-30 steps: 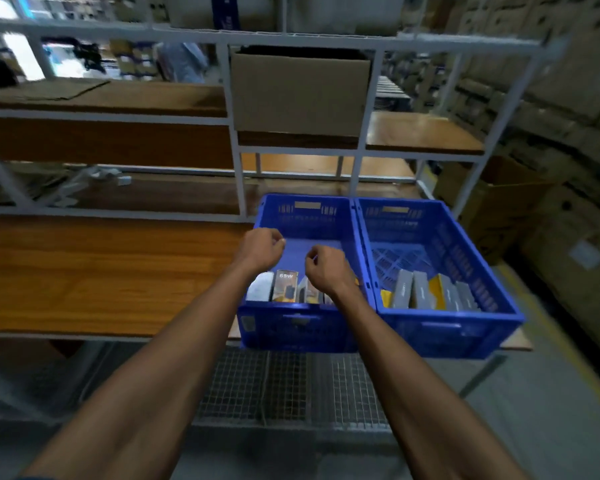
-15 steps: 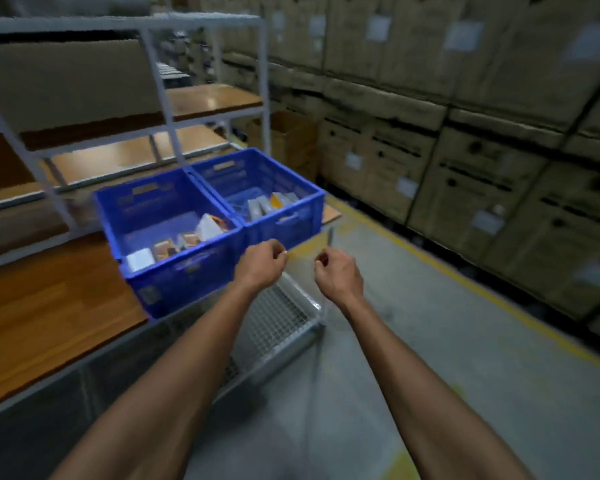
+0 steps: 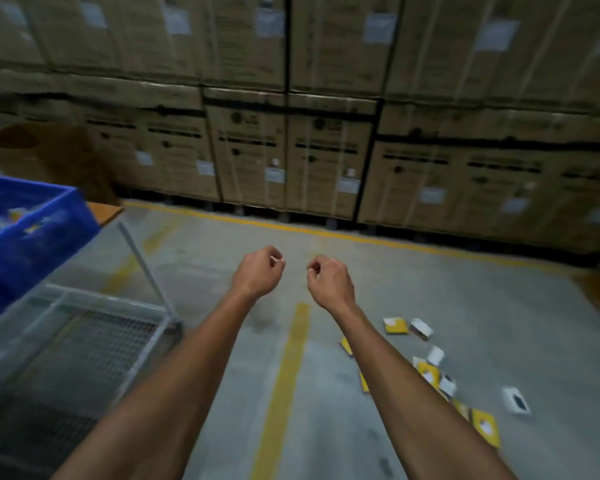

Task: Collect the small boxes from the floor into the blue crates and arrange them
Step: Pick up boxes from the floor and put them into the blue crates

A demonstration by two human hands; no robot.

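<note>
Head view: left hand and right hand loosely curled, empty, held side by side above grey concrete floor; small yellow and white cardboard boxes scattered on floor at lower right; blue plastic crate at left edge, blurred.

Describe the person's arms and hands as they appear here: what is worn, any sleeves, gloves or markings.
Both arms are bare from the bottom edge of the picture to the fingers: no sleeves show, and no gloves. The left hand and right hand show no rings, and neither wrist carries a watch or band. No tattoos or other markings can be made out, though the picture is somewhat blurred.
</note>
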